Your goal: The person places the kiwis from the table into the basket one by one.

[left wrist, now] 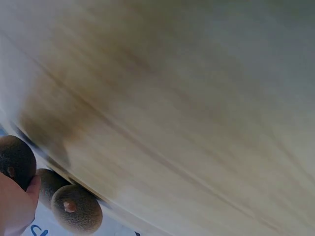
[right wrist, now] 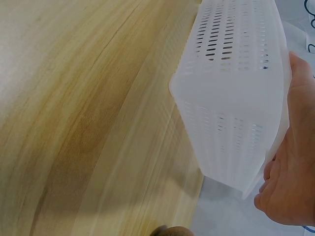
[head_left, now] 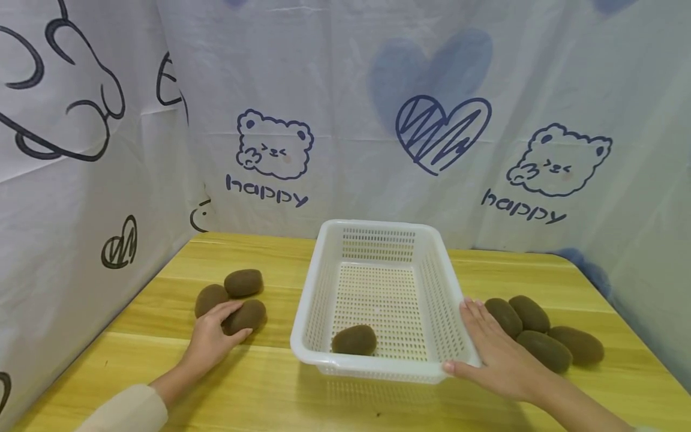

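Observation:
On the left of the table, my left hand [head_left: 212,337] holds a brown kiwi [head_left: 249,317] between thumb and fingers. Two more kiwis touch or lie close by, one kiwi [head_left: 244,282] behind it and another kiwi [head_left: 209,298] partly hidden by the hand. A white plastic basket [head_left: 438,264] with slotted walls stands in the middle, with a single kiwi [head_left: 354,340] near its front left corner. My right hand [head_left: 499,360] rests on the basket's right rim, fingers extended along it and thumb at the front corner. In the left wrist view, the held kiwi [left wrist: 17,160] shows at the left edge.
Several kiwis [head_left: 545,350] lie grouped at the right, just beyond my right hand. The wooden table [head_left: 281,390] ends at the back against a white printed cloth [head_left: 345,162], and cloth also hangs along the left and right sides.

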Available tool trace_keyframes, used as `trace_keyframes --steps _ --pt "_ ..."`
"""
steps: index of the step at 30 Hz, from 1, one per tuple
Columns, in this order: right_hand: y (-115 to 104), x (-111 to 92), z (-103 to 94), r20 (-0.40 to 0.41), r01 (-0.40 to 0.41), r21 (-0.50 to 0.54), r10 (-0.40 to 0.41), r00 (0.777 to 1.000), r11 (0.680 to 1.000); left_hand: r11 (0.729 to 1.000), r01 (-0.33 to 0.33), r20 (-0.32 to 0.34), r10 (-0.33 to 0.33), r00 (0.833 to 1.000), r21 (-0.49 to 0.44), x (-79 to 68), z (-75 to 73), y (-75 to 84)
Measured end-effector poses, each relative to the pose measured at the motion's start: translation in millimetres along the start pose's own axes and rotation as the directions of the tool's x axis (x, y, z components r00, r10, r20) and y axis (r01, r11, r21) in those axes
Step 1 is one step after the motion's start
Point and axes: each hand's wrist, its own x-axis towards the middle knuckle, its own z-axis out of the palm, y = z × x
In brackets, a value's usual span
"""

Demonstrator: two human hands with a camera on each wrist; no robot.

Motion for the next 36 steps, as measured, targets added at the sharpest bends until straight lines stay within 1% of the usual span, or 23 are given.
trace_keyframes --steps 4,8,11,18,25,30,36 --pt "-0.4 0.1 0.1 -0.001 0.002 0.002 -0.002 1.0 1.0 1.0 -0.001 0.0 0.001 1.0 -0.026 2.8 -2.1 3.9" --pt "-0.3 -0.3 0.2 -0.002 -0.002 -0.001 0.002 1.0 1.0 0.997 -0.036 -0.041 0.034 0.999 -0.072 9.9 -7.1 10.1" --pt "0.1 -0.5 0.3 -0.006 0.001 -0.005 -0.001 1.0 1.0 0.995 -0.057 -0.062 0.051 0.997 -0.085 15.9 -11.5 15.8" --pt "0.5 -0.3 0.9 -0.004 0.013 -0.01 -0.013 1.0 1.0 0.993 -0.025 -0.044 0.02 0.999 -0.112 25.0 -18.9 27.4" --pt "0.1 0.0 -0.3 0.009 0.001 -0.008 -0.001 1.0 1.0 0.988 -0.034 -0.054 0.026 0.998 -0.149 32.8 -22.7 37.8" --pt "-0.9 -0.3 0.1 0.024 -0.016 0.01 0.016 1.0 1.0 0.988 -0.049 -0.065 0.04 0.997 -0.144 38.0 -25.6 47.5" --pt "-0.2 -0.4 0.3 0.016 -0.006 0.001 0.006 1.0 1.0 0.993 -0.066 -0.072 0.059 0.996 -0.101 43.6 -30.3 62.2"
